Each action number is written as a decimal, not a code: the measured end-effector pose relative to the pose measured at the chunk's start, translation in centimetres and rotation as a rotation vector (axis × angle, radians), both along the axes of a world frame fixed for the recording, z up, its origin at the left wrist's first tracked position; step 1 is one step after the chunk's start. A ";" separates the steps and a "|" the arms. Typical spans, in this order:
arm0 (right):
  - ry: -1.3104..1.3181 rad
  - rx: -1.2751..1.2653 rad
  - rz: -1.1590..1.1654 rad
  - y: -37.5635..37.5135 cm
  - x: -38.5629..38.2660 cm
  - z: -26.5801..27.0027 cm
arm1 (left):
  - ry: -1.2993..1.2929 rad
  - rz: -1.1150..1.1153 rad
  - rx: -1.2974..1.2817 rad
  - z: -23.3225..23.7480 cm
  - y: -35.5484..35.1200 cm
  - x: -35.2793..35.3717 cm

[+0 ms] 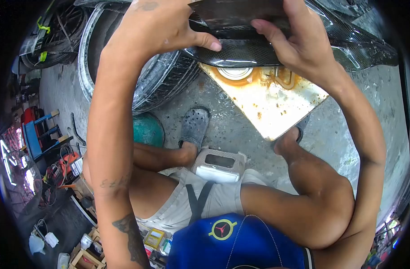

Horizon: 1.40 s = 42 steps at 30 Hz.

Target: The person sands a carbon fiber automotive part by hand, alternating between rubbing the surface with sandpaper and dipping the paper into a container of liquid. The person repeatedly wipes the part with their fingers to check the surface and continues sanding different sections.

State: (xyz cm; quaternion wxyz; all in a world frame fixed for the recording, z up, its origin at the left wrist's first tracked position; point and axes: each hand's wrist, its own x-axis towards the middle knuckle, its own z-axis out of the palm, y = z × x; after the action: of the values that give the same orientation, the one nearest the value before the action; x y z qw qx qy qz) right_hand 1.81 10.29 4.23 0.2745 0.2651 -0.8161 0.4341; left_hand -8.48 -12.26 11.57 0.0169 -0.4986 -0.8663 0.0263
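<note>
A glossy black part with a woven carbon pattern spans the top of the head view, above a rusty white metal can. My left hand is at its left side, the thumb stretched over its front edge and the other fingers out of sight. At the right, my right hand has its thumb raised over the dark inner face of the part, its fingers bent toward the top edge. Both hands hold the part between them.
Tyres stand behind my left arm, beside a green round object. A white stool is between my legs. Wheels lie at the upper left. Tools, a blue frame and boxes crowd the left side of the grey floor.
</note>
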 end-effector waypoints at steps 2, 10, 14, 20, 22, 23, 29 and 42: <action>-0.048 0.038 0.015 0.2 0.2 0.1 | 0.113 -0.072 -0.056 -0.4 -0.2 -0.6; 0.175 0.152 0.004 0.4 -0.5 -2.3 | -0.176 -0.073 -0.160 2.3 0.9 -1.6; 0.118 0.314 0.000 0.1 0.8 -0.3 | -0.046 -0.110 -0.136 1.4 0.6 -1.6; 0.170 0.321 -0.012 1.6 0.8 -3.5 | 0.105 -0.136 -0.065 -0.7 0.1 -1.4; 0.241 0.336 0.040 1.4 0.7 -3.0 | 0.153 -0.160 -0.032 -1.1 0.0 -1.2; 0.241 0.335 0.043 1.3 0.7 -3.0 | 0.168 -0.142 -0.032 -1.3 0.1 -1.1; 0.247 0.336 0.070 1.8 0.8 -3.7 | 0.205 -0.140 0.016 -1.7 0.1 -0.5; 0.201 0.236 0.002 1.4 1.3 -4.7 | 0.315 -0.122 0.085 -3.4 0.3 -0.1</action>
State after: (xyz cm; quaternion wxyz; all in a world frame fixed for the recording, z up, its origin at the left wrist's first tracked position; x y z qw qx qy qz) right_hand 3.14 11.68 -0.46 0.3215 0.3383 -0.8296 0.3067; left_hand -8.58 -11.99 8.15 0.1750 -0.5386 -0.8215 0.0662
